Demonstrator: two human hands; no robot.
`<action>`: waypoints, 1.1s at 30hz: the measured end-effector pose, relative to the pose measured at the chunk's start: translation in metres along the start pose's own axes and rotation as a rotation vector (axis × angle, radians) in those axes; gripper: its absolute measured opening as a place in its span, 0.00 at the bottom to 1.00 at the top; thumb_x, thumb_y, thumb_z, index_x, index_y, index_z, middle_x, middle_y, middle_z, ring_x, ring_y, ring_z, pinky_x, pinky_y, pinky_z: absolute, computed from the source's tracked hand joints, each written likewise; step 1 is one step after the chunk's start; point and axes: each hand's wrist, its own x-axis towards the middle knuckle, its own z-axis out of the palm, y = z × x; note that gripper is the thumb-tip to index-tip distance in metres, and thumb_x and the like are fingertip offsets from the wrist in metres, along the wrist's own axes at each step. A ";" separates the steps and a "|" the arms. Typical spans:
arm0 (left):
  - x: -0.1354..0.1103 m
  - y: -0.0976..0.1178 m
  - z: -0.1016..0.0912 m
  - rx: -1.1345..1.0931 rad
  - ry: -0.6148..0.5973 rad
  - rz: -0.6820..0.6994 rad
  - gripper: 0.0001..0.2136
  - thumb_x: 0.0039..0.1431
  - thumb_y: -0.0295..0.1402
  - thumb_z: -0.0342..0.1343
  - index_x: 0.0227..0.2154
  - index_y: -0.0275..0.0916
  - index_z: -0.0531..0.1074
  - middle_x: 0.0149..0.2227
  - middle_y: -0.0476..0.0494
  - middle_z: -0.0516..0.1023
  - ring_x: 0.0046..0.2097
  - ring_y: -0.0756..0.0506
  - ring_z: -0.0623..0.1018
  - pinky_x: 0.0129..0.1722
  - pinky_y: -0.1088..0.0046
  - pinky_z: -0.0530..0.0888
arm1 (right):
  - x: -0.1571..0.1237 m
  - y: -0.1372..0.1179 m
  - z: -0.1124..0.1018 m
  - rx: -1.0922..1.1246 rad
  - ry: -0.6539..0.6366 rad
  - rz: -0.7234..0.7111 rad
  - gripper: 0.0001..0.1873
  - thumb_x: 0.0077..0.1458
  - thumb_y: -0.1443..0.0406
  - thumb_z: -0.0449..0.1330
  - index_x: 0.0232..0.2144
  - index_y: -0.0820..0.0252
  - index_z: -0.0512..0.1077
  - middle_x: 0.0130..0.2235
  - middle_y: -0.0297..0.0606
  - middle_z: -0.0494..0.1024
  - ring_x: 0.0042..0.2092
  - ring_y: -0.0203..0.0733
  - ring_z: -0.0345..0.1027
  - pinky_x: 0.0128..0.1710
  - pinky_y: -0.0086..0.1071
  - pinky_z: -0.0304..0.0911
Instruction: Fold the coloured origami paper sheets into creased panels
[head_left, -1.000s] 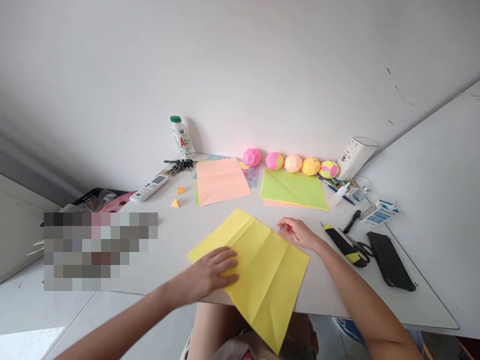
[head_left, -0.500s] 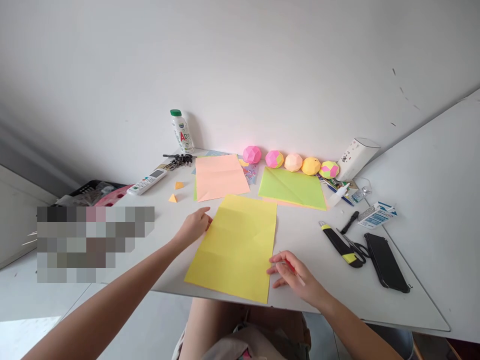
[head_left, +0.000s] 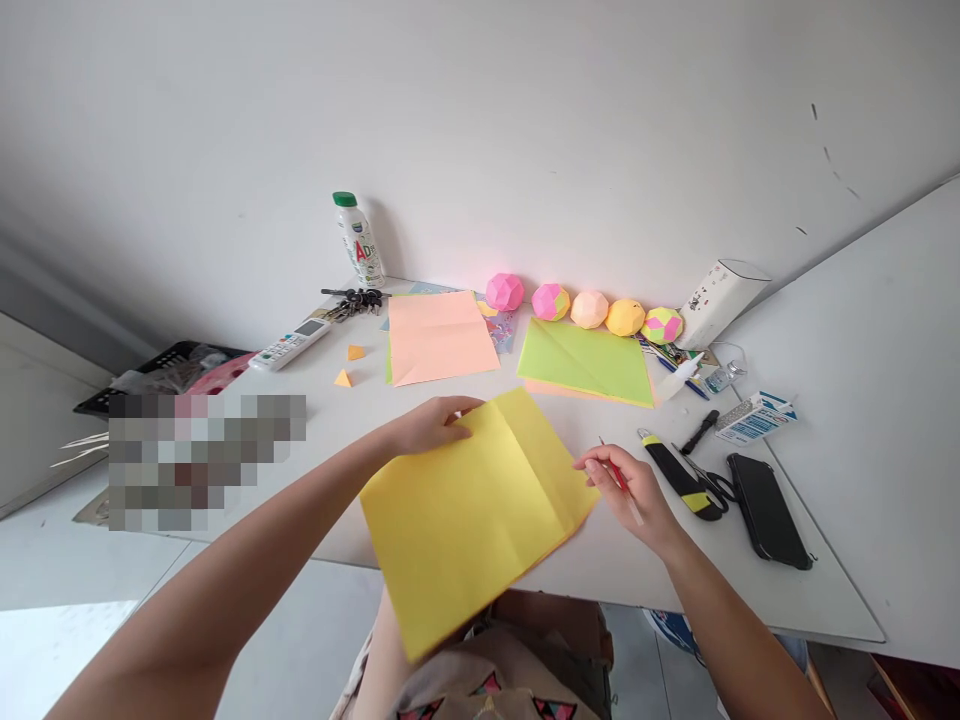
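Observation:
A creased yellow paper sheet [head_left: 465, 510] lies turned on the white table [head_left: 750, 590], its near corner hanging over the front edge above my lap. My left hand [head_left: 431, 425] pinches the sheet's far left edge, thumb on top. My right hand [head_left: 630, 485] is at the sheet's right corner, its fingertips touching the edge, and it holds a thin red pen [head_left: 621, 482] between the fingers.
A peach sheet [head_left: 439, 335] and a green sheet [head_left: 589, 360] lie further back. Several paper balls [head_left: 589, 308] line the wall. A bottle [head_left: 358, 240], keys [head_left: 352, 300], remote [head_left: 289, 343], cutter [head_left: 679, 472], scissors [head_left: 712, 485] and phone [head_left: 766, 510] surround them. A black basket [head_left: 161, 370] is at left.
The yellow sheet has been rotated and pulled toward me, now overhanging the table edge. My left hand moved up onto its far edge; my right hand moved up to its right corner.

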 end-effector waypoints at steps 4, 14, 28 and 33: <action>0.038 0.013 -0.002 0.126 -0.051 0.118 0.21 0.50 0.32 0.56 0.49 0.43 0.72 0.47 0.48 0.77 0.45 0.44 0.76 0.41 0.71 0.73 | 0.032 0.001 0.016 -0.208 0.096 -0.394 0.09 0.63 0.62 0.50 0.43 0.54 0.67 0.47 0.42 0.74 0.50 0.46 0.68 0.51 0.43 0.65; 0.088 -0.004 0.021 0.363 0.242 0.255 0.11 0.65 0.36 0.51 0.45 0.35 0.71 0.46 0.40 0.74 0.47 0.44 0.75 0.48 0.59 0.72 | 0.113 0.062 0.044 -0.534 0.038 -0.422 0.13 0.59 0.66 0.51 0.47 0.57 0.66 0.42 0.47 0.72 0.49 0.54 0.65 0.48 0.53 0.63; -0.014 -0.087 0.020 0.611 0.406 0.328 0.16 0.64 0.32 0.44 0.51 0.36 0.69 0.54 0.33 0.67 0.56 0.39 0.68 0.54 0.57 0.70 | 0.099 0.068 0.038 -0.441 -0.016 -0.453 0.10 0.61 0.67 0.50 0.45 0.52 0.66 0.43 0.42 0.73 0.51 0.48 0.67 0.49 0.47 0.67; -0.014 -0.088 0.025 0.642 0.387 0.307 0.19 0.65 0.36 0.46 0.57 0.38 0.63 0.60 0.32 0.61 0.59 0.35 0.64 0.54 0.52 0.69 | 0.098 0.072 0.040 -0.449 0.013 -0.462 0.12 0.61 0.67 0.50 0.47 0.52 0.66 0.46 0.42 0.73 0.54 0.49 0.66 0.52 0.49 0.65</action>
